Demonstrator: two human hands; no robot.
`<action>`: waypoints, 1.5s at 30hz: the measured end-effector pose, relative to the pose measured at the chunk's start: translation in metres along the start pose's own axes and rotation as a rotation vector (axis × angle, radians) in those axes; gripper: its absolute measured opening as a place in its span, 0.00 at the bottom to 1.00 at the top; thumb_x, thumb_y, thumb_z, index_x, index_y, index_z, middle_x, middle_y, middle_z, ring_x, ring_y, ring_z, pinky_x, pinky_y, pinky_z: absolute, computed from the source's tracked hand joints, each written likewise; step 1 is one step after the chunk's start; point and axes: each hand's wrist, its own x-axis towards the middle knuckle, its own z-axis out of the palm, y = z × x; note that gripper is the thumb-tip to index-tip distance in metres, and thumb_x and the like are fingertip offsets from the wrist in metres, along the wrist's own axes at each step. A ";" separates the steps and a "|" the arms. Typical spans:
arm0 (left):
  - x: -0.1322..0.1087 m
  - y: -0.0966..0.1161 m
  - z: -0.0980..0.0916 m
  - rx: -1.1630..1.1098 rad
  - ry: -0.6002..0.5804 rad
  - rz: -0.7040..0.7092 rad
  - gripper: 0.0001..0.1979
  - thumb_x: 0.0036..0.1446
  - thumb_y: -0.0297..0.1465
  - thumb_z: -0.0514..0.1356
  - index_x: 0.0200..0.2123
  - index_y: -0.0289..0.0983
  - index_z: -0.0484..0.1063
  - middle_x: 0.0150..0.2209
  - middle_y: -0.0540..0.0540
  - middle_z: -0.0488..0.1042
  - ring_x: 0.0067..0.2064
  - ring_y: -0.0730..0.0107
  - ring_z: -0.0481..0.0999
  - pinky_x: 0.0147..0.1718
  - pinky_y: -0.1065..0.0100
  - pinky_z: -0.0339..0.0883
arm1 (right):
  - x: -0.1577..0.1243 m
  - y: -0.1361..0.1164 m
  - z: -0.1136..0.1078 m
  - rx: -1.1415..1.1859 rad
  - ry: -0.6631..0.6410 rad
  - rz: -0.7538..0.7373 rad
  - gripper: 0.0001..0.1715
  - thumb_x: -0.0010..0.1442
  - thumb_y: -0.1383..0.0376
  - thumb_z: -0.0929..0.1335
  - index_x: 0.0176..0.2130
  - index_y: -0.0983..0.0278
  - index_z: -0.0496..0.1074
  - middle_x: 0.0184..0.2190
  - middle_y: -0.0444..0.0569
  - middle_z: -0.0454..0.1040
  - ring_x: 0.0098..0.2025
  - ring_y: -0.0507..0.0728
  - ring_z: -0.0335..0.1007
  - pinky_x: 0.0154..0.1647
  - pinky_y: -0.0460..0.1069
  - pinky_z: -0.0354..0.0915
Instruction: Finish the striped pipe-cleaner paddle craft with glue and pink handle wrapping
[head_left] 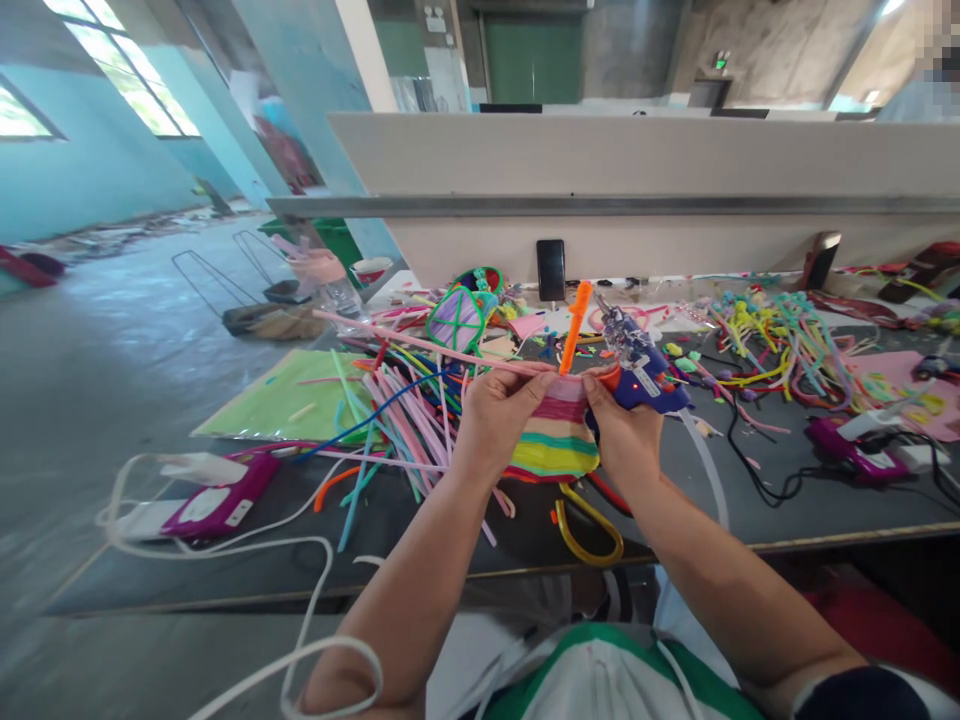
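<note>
Between my two hands is a rounded striped piece [559, 440] in pink, magenta, teal and yellow. My left hand [501, 415] pinches its top left edge, where a long pink pipe cleaner [397, 337] runs off to the left. My right hand [621, 430] pinches the top right edge. A blue glue gun [649, 380] with a small red light lies against the right hand; whether the hand also holds it is hard to tell. An orange stick [577, 325] stands up from the piece's top edge, between the hands.
Pipe cleaners [405, 415] spread left of the hands, by a green plastic packet [289, 400] and a purple power strip [225, 495]. A phone [551, 270] leans on the white partition [630, 160]. Tangled pipe cleaners [780, 335] and a second power strip [855, 450] are right.
</note>
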 end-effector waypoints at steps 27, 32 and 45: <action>-0.002 0.001 0.002 0.248 0.133 0.107 0.07 0.51 0.33 0.63 0.28 0.34 0.78 0.30 0.48 0.79 0.33 0.68 0.76 0.32 0.72 0.69 | -0.017 -0.024 -0.065 -0.358 -0.201 -0.021 0.11 0.53 0.57 0.71 0.33 0.63 0.74 0.30 0.46 0.76 0.29 0.54 0.72 0.35 0.52 0.70; -0.006 0.002 0.004 0.233 0.128 0.116 0.09 0.52 0.34 0.63 0.30 0.34 0.78 0.31 0.47 0.79 0.34 0.68 0.77 0.34 0.72 0.69 | -0.031 -0.019 -0.078 -0.597 -0.252 -0.055 0.14 0.51 0.55 0.71 0.31 0.62 0.74 0.27 0.48 0.76 0.28 0.57 0.71 0.31 0.53 0.68; -0.012 0.007 0.006 0.283 0.103 0.133 0.09 0.51 0.35 0.64 0.31 0.35 0.79 0.33 0.47 0.79 0.35 0.67 0.77 0.36 0.71 0.70 | -0.030 -0.022 -0.082 -0.768 -0.282 -0.081 0.17 0.52 0.52 0.69 0.23 0.62 0.68 0.19 0.45 0.71 0.23 0.55 0.67 0.25 0.49 0.63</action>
